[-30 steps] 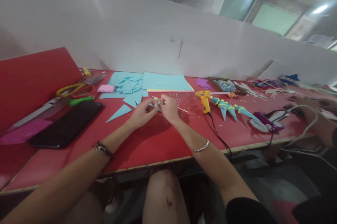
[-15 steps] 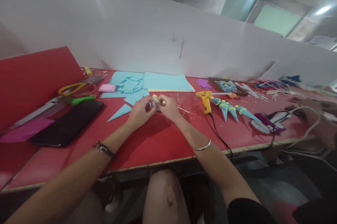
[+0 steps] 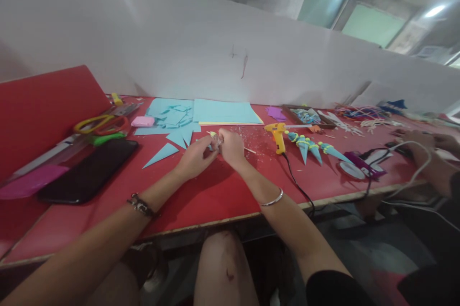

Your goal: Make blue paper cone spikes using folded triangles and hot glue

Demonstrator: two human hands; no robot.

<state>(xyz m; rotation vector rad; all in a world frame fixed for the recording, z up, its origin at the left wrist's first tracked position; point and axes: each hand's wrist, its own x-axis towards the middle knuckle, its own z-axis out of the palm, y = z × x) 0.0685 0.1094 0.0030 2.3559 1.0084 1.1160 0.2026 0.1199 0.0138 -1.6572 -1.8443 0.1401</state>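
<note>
My left hand (image 3: pixel 197 156) and my right hand (image 3: pixel 231 147) meet above the red table (image 3: pixel 201 200), fingers pinched together around a small pale yellow piece (image 3: pixel 212 134). Most of that piece is hidden by the fingers, and its shape cannot be made out. Blue paper cones (image 3: pixel 160 154) lie just left of my left hand. To the right of my right hand are a thin pale stick (image 3: pixel 250 150) and a yellow glue gun (image 3: pixel 276 137). Beyond the glue gun lie blue cones with yellow-green trim (image 3: pixel 315 152).
Scissors (image 3: pixel 94 124), a black phone (image 3: pixel 88 171) and a pink case (image 3: pixel 34 181) lie at left. Blue sheets (image 3: pixel 226 111) lie at the back. A tray of scraps (image 3: pixel 309 116) stands at right, near another person's hands (image 3: pixel 419 145). The glue gun's cord hangs over the front edge.
My right hand has turned, with its fingers closer over the small piece; less yellow shows between the hands. The whole view has shifted slightly.
</note>
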